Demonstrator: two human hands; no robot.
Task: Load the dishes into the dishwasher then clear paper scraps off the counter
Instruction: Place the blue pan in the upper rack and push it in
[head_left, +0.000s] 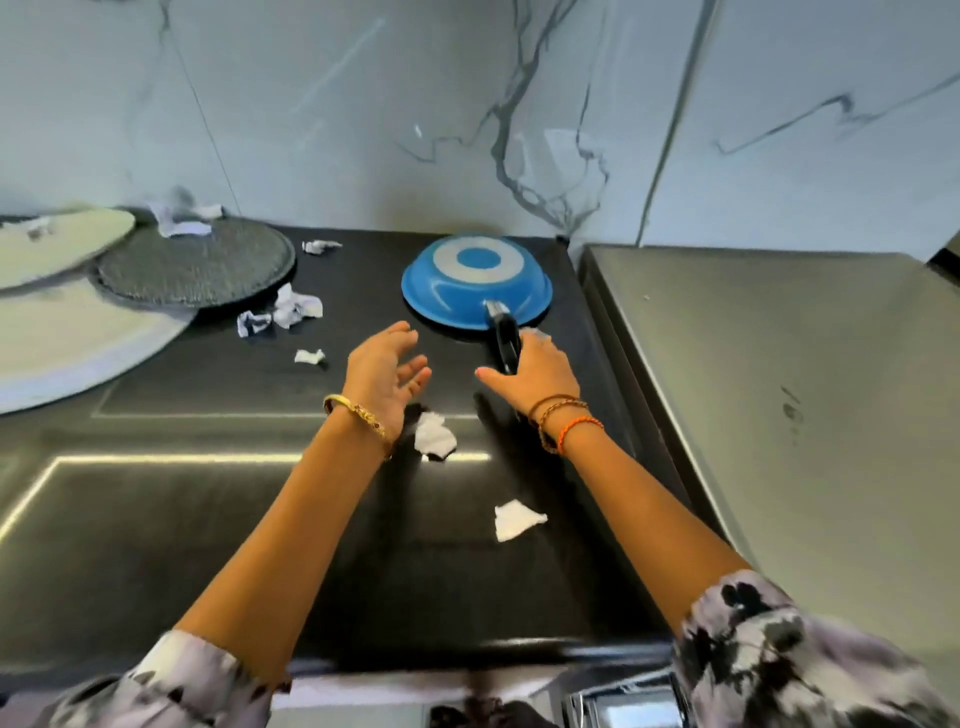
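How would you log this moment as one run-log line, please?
right hand: on handle of overturned blue pan | left hand: open, empty | paper scraps: on black counter

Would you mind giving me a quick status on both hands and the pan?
Right hand on pan handle, grip closing. Left hand open, holding nothing. Pan upside down on counter. Paper scraps uncollected.

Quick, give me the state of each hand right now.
Left hand: open, fingers relaxed, holding nothing, above the black counter.
Right hand: on the black handle of the upside-down blue pan; whether it grips cannot be told.
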